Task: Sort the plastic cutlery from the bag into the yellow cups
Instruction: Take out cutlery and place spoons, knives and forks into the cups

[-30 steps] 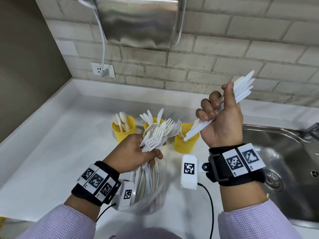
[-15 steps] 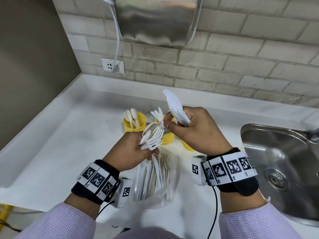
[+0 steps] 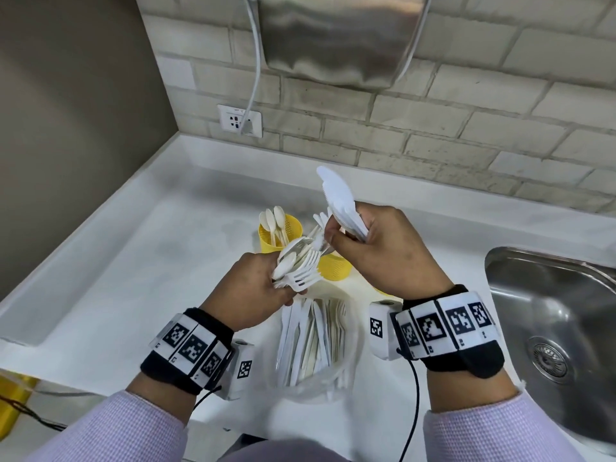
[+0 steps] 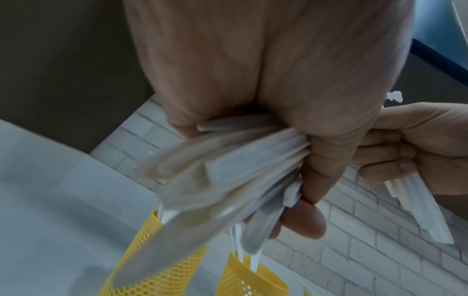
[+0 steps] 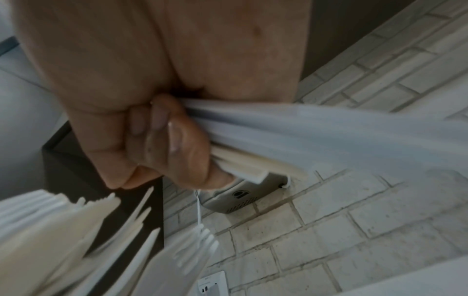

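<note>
My left hand grips a mixed bundle of white forks and spoons, heads pointing up and right; the left wrist view shows the same bundle in its fist. My right hand grips a stack of white knives with blades up, and its thumb and forefinger reach the top of the left bundle. Behind the hands stand yellow mesh cups: one with spoons and a middle one; a third is almost hidden behind my right hand. The clear bag with more cutlery lies below the hands.
A steel sink is set into the white counter on the right. A brick wall with a socket and a metal hand dryer rises behind. A grey wall closes the left side.
My right hand with the knives came down from high on the right to the middle, right against the left hand's bundle. The left hand has stayed put, still gripping its bundle.
</note>
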Demonstrator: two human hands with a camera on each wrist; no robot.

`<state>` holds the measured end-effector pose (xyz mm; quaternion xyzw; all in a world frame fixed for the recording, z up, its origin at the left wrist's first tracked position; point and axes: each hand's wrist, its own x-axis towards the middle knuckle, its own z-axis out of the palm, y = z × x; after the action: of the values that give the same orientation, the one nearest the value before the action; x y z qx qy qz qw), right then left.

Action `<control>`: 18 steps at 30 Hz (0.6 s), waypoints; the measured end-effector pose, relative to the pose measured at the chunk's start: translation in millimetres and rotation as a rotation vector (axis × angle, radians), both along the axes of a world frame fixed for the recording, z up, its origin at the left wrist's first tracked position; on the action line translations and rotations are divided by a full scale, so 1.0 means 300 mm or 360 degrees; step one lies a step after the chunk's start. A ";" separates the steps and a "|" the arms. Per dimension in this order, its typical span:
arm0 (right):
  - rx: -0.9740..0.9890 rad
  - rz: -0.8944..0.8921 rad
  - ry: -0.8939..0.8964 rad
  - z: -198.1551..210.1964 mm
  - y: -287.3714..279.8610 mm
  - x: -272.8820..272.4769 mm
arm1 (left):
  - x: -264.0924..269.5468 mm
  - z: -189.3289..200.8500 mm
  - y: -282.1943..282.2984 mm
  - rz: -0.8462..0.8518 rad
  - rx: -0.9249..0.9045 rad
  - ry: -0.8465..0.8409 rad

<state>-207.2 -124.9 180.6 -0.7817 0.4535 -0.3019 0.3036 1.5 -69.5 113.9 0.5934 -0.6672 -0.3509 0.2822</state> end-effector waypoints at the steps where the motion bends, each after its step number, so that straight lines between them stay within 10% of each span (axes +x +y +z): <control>1: -0.0010 0.0005 0.0037 -0.001 -0.005 0.006 | 0.005 0.000 0.000 0.0001 -0.0006 -0.0003; 18: -0.0152 -0.0198 -0.0163 0.007 -0.030 -0.031 | -0.028 -0.015 -0.050 0.0091 -0.0036 0.0029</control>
<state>-216.6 -133.8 182.7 -0.7490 0.4702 -0.3811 0.2694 -6.9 -84.4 109.3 0.6058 -0.6513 -0.3404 0.3049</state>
